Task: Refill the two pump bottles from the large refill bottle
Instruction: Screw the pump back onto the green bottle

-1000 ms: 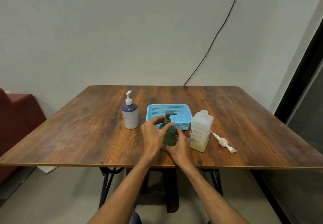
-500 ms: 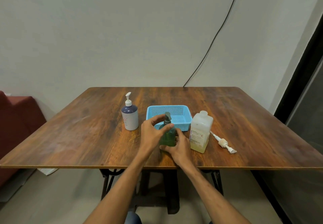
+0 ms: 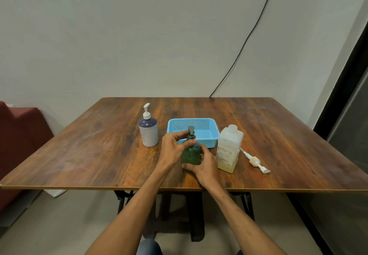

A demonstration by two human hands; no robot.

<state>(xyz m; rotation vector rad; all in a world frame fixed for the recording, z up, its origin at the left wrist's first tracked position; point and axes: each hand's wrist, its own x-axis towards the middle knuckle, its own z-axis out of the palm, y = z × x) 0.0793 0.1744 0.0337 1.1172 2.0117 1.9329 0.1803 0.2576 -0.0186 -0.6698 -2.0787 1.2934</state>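
Observation:
A small green pump bottle (image 3: 190, 155) with a dark pump head stands near the table's front middle. My left hand (image 3: 172, 149) pinches its neck just under the pump head. My right hand (image 3: 203, 167) grips the bottle's body low on the right side. The large translucent refill bottle (image 3: 229, 149), holding a little yellowish liquid, stands uncapped just to the right. Its white pump (image 3: 255, 162) lies on the table beside it. A white-and-purple pump bottle (image 3: 148, 130) stands to the left, apart from both hands.
A blue plastic basket (image 3: 213, 127) sits right behind the green bottle. The wooden table (image 3: 89, 151) reaches the wall at the back. A black cable (image 3: 239, 55) runs down the wall. A dark red seat (image 3: 18, 127) is at the left.
The green bottle's pump head has turned from pointing right to pointing away, under my left hand's fingers. My right hand has stayed round the bottle's body.

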